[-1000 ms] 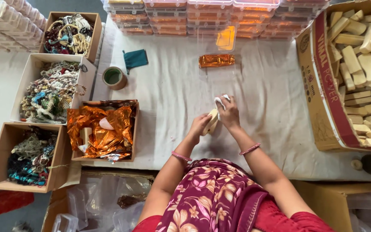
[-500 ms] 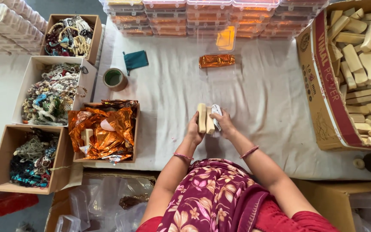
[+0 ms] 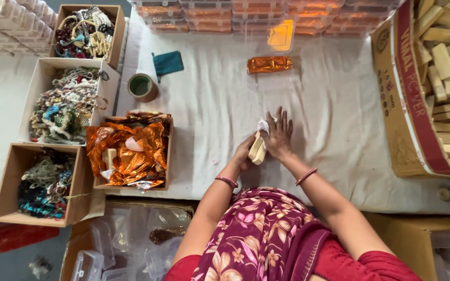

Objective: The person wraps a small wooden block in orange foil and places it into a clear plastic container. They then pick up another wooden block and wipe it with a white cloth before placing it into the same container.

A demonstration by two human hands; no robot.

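Note:
My left hand (image 3: 245, 155) grips a pale cream bar (image 3: 258, 149), standing it on edge on the white cloth (image 3: 209, 119). My right hand (image 3: 279, 134) lies with its fingers spread against the bar's right side, pressing a small white piece (image 3: 262, 125) at the top of the bar. Both wrists wear thin bangles. A bar wrapped in orange foil (image 3: 269, 64) lies farther back on the cloth, apart from both hands.
A box of crumpled orange foil sheets (image 3: 131, 151) stands at my left. Three cartons of beaded jewellery (image 3: 63, 106) line the far left. A tape roll (image 3: 141, 86) and teal pouch (image 3: 167, 62) lie behind. A big carton of cream bars (image 3: 444, 83) is at the right.
The bar has come down from its upright hold onto the cloth. My right hand has opened flat against it, and both hands have shifted slightly nearer to me.

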